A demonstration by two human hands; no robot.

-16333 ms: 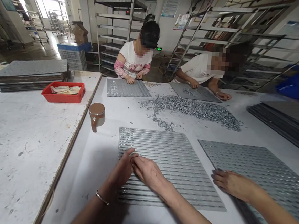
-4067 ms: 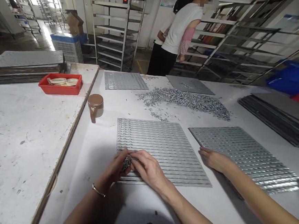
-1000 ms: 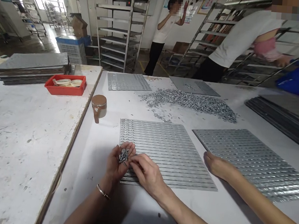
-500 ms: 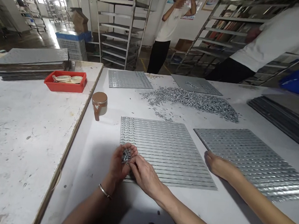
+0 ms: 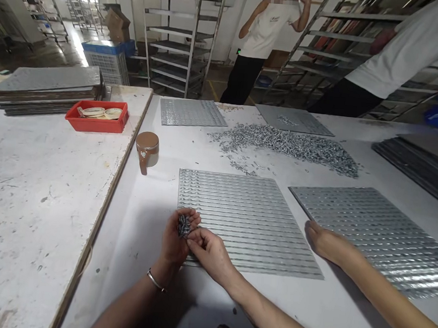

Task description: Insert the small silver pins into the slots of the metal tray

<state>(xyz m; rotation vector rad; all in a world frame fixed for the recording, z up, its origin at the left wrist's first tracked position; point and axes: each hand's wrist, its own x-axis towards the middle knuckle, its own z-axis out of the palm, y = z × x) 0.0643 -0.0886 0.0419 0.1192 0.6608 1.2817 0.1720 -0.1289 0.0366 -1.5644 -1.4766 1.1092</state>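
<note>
Palm up and cupped, the left hand [image 5: 175,241] now shows its load of small grey lens-shaped pieces [image 5: 184,226] plainly; a few seconds earlier it is curled in, half hiding them. The right hand [image 5: 214,254] is at the lip of that palm, much as half a second ago, so the work seems to be at picking rather than laying. The left grip is spread enough to expose the pieces, fingers curling up round them. The right grip has thumb and fingertips close together; whether they meet, or pinch a piece, I cannot tell.

Both hands are over the 8 o'clock side of the ribbed panel [image 5: 252,217], which lies flat on the bench [image 5: 150,194]. Dark lens shapes mark its 10 o'clock corner, apparently pieces already set between the ribs; the hands hide the rows below.

From the hands, the main heap [image 5: 292,144] lies between 1 and 2 o'clock, and a brown-lidded mug [image 5: 147,151] at 11. At 3 o'clock a co-worker's hand [image 5: 328,243] is at the near edge of a second panel [image 5: 380,232]. Toward 1 o'clock, beyond the bench, a standing person [image 5: 267,34] is now further right than half a second ago, with no apparent bearing on the handwork.
</note>
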